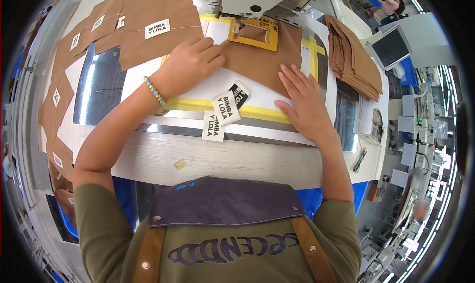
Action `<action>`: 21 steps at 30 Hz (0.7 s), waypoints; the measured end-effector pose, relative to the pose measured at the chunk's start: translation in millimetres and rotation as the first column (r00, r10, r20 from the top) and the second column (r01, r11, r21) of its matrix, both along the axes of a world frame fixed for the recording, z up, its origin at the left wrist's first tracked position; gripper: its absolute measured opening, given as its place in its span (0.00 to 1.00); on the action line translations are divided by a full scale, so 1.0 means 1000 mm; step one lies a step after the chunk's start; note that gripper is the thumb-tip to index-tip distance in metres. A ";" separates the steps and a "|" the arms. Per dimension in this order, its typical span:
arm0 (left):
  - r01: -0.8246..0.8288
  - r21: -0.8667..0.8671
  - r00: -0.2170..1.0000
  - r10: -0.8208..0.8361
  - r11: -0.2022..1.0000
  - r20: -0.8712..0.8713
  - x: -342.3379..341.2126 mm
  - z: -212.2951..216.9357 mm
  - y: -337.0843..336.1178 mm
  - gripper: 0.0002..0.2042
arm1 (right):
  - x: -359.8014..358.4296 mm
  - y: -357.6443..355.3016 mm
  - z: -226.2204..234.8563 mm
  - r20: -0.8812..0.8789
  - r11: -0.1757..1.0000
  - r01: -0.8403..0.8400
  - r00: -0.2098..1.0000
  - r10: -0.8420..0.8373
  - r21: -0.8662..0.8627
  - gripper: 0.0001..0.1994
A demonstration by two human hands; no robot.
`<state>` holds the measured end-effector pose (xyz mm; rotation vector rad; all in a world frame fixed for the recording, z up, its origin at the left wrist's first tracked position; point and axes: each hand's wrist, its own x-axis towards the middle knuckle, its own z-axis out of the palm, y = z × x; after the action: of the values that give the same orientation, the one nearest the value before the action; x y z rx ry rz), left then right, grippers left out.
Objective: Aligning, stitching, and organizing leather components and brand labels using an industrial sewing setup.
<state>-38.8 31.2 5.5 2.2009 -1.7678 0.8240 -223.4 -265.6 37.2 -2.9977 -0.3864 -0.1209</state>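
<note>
A brown fabric panel [252, 59] lies under the sewing machine's head [255, 0]. A yellow clamp frame [270, 44] with a rectangular window rests on the panel. My left hand [190, 65], with a bead bracelet at the wrist, is curled closed on the panel's left edge; its thumb is mostly hidden. On the panel's right edge my right hand [306, 102] lies flat, fingers spread. Between my hands, nearer me, are several loose labels: a white one [226, 108] overlaps a black one [239, 93] and another white one [213, 127].
Brown panels with sewn-on white labels [158, 40] spread over the left side and hang off the table. A stack of plain brown panels [351, 60] stands at right. Green-handled snips [359, 160] lie near the right edge. A screen [391, 46] stands beyond; another person [388, 3] is farther off.
</note>
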 end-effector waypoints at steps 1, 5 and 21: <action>-0.001 0.001 1.000 0.001 1.000 0.001 -0.005 0.005 0.001 0.07 | 0.002 0.001 0.002 -0.012 1.000 0.000 1.000 0.000 -0.025 0.33; 0.102 -0.066 0.987 -0.093 0.993 0.133 -0.021 0.025 -0.003 0.09 | 0.007 0.004 -0.002 -0.024 1.000 -0.009 1.000 0.008 -0.030 0.34; -0.144 0.050 0.987 0.140 0.988 0.082 0.007 -0.007 0.001 0.07 | 0.053 -0.004 -0.027 0.070 0.996 0.023 0.997 -0.017 -0.085 0.35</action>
<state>-31.6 32.3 -1.6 2.3850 -1.7041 0.9138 -170.5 -269.8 10.1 -3.0896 -0.3776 -0.2160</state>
